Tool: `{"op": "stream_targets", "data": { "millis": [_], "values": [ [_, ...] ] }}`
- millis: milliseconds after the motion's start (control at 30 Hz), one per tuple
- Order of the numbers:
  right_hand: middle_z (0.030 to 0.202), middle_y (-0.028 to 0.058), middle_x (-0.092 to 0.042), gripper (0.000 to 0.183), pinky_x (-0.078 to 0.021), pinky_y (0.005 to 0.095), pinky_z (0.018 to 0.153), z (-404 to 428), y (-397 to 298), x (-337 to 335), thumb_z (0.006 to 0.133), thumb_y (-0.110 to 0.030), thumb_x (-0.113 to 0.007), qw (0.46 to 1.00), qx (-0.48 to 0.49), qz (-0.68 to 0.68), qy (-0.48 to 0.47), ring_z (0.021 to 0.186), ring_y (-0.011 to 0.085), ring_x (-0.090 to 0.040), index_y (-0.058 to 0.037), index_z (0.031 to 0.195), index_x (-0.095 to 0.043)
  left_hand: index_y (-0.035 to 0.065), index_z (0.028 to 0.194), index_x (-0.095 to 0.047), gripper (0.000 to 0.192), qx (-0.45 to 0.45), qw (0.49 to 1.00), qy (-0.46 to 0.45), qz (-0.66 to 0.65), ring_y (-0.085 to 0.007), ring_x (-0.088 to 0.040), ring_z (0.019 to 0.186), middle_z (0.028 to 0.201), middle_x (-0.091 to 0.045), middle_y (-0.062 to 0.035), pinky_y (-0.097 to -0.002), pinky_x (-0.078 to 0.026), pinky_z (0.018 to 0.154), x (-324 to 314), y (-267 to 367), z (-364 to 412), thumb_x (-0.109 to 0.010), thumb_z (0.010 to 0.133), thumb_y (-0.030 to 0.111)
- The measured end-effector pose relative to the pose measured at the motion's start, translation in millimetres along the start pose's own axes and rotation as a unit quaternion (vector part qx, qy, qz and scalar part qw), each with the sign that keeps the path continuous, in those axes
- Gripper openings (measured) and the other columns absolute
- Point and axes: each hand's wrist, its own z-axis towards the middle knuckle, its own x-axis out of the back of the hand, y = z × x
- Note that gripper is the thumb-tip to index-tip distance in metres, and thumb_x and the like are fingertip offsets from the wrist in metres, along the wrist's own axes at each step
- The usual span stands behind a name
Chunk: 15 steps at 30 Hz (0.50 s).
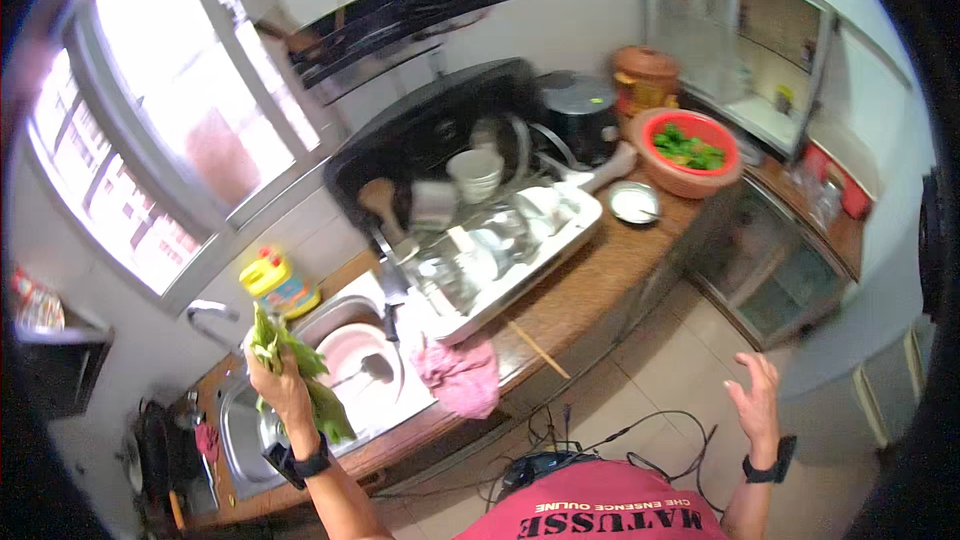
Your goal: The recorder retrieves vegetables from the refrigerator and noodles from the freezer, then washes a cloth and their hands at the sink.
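Observation:
My left hand [279, 384] grips a bunch of leafy greens [328, 406] above the double sink. Some leaves stick up past the fingers and others hang below toward the counter edge. Under and beside them, a pale pink basin [352, 349] sits in the right sink bowl, with a ladle or large spoon [373, 368] inside. My right hand [754, 392] is held out over the floor at the right, fingers apart and holding nothing. A pink cloth [459, 377] lies on the counter's front edge between the hands.
A white tray [517, 285] of glassware and cups stands on the brown counter [570, 296]. A chopstick [538, 349] juts over the front edge. Behind the sink are a yellow bottle [281, 283] and faucet [210, 310]. A red basin [729, 136] holds chopped greens. Cables [667, 414] cross the floor.

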Motion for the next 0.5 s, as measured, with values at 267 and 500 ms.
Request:
{"op": "stream_targets", "data": {
  "millis": [267,500],
  "values": [
    [0.098,0.0151,-0.052,0.036,-0.0362,0.0358,0.086,29,-31,-6,0.065,-0.006,-0.056,0.997,-0.019,-0.002,-0.07,0.096,0.0308,-0.049,-0.0003,0.1,-0.051,0.0043,0.101,-0.054,0.03,-0.181,0.948,0.137,0.224,-0.0282,-0.056,0.082,0.091,-0.058,-0.0122,-0.0362,-0.043,0.073,23,-70,41,-0.061,0.072,0.006],
    [0.089,0.0141,-0.055,0.035,-0.0399,0.0341,0.079,34,-43,-13,0.064,-0.005,-0.059,0.99,-0.01,0.001,-0.138,0.087,0.0298,-0.053,0.0005,0.098,-0.051,0.0092,0.11,-0.049,0.052,-0.126,0.909,-0.122,0.379,-0.0309,-0.049,0.098,0.105,-0.053,-0.0143,-0.0456,-0.038,0.083,11,-175,-18,-0.07,0.064,0.017]
  ]
}}
